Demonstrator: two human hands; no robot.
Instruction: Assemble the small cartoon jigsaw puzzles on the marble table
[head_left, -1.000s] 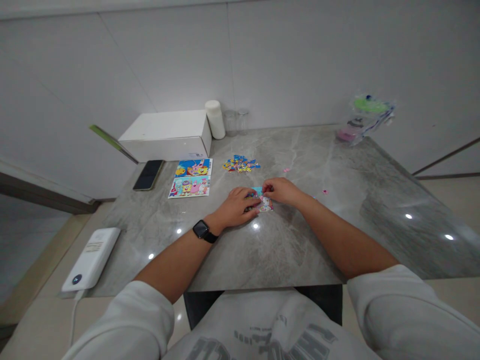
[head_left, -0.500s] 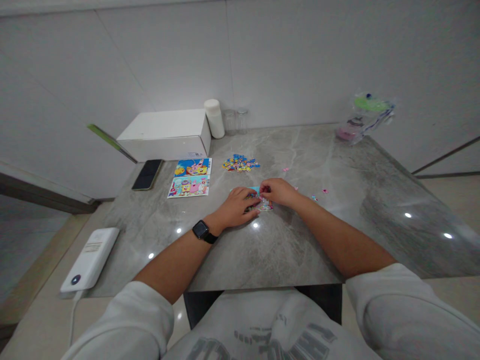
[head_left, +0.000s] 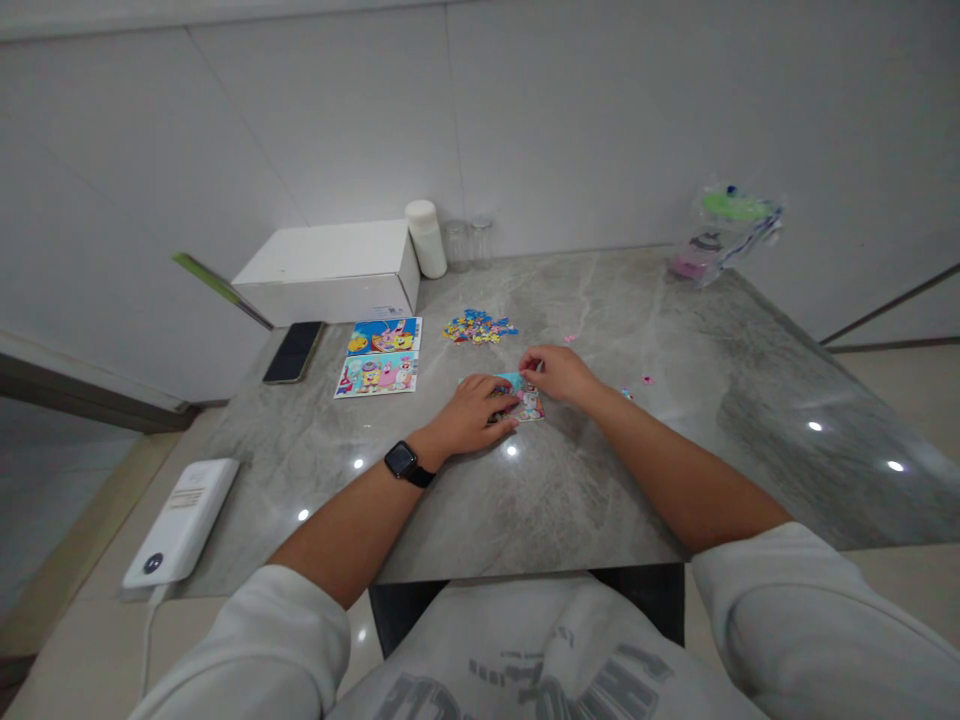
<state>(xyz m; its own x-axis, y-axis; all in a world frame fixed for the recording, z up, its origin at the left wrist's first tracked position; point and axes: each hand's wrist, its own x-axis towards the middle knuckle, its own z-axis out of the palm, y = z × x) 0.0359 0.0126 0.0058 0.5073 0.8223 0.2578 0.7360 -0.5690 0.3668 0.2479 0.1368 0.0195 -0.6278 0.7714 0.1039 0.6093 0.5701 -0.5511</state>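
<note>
On the grey marbled table, my left hand (head_left: 478,412) lies with its fingers spread over the left part of a small, partly assembled picture puzzle (head_left: 532,404). My right hand (head_left: 555,374) is at the puzzle's upper right edge, thumb and fingertips pinched together; whatever is between them is too small to make out. A pile of blue and yellow puzzle pieces (head_left: 478,327) lies beyond my hands. Loose pink pieces, one (head_left: 647,380) among them, are scattered to the right. Two printed cartoon pictures (head_left: 378,373) lie to the left.
A black phone (head_left: 294,352) and a white box (head_left: 324,270) are at the back left. Beside the box stand a white bottle (head_left: 427,240) and two clear glasses (head_left: 481,243). A plastic bag (head_left: 721,238) sits back right, a white power bank (head_left: 181,522) front left.
My right hand has moved slightly up, away from the puzzle's middle, still pinched. My left hand stays in place.
</note>
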